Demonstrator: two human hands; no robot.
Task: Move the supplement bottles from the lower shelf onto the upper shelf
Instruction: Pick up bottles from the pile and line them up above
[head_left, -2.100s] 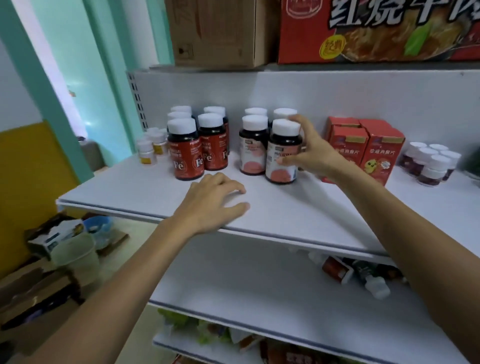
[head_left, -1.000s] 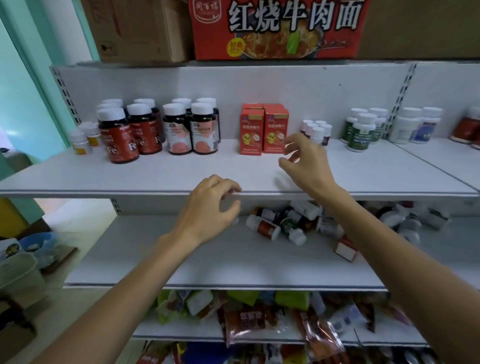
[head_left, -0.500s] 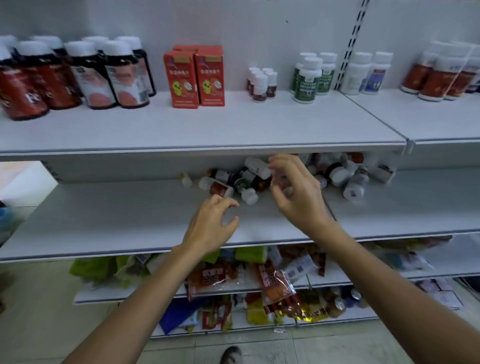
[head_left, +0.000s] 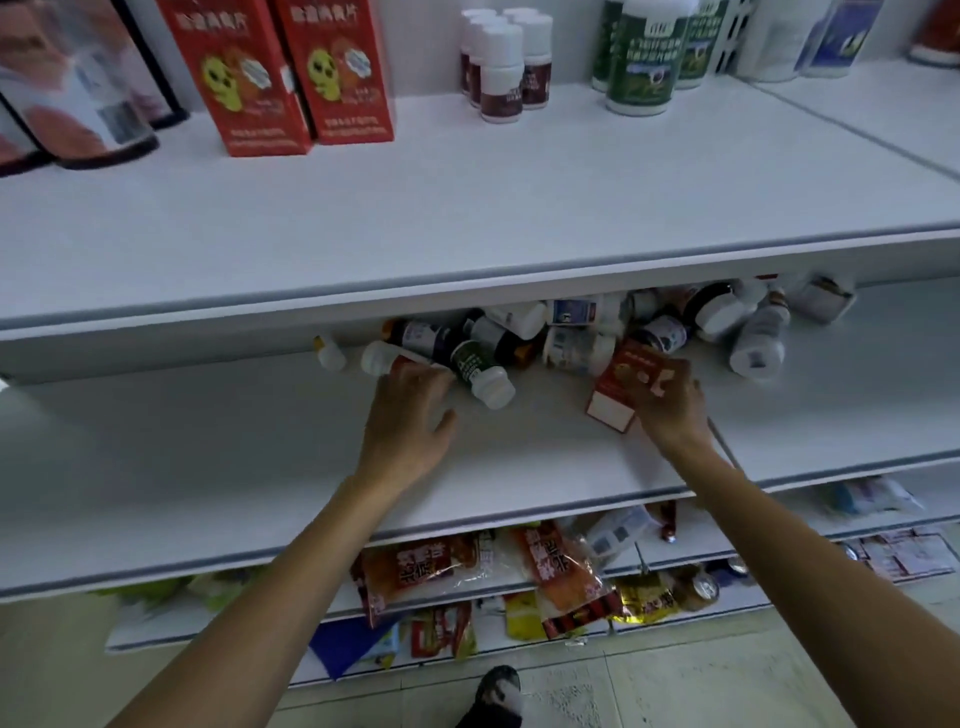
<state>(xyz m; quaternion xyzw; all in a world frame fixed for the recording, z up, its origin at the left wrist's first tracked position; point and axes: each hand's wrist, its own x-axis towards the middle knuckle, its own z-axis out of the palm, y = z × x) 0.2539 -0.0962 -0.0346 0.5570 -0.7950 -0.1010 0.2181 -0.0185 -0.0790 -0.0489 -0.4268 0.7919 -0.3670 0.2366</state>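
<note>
Supplement bottles (head_left: 519, 338) on the lower shelf (head_left: 208, 441) are now reached; a red carton (head_left: 626, 384) is held by the right hand (head_left: 670, 405); the left hand (head_left: 410, 415), fingers (head_left: 410, 375) loosely spread, is laid on a red-labelled bottle (head_left: 387, 358), not yet gripped.

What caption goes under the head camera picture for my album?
Right hand grips a red box while left hand reaches a toppled bottle on the lower shelf.

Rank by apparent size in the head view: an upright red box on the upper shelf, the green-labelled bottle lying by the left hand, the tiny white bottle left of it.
1. Upright red box
2. Green-labelled bottle
3. Tiny white bottle
</note>
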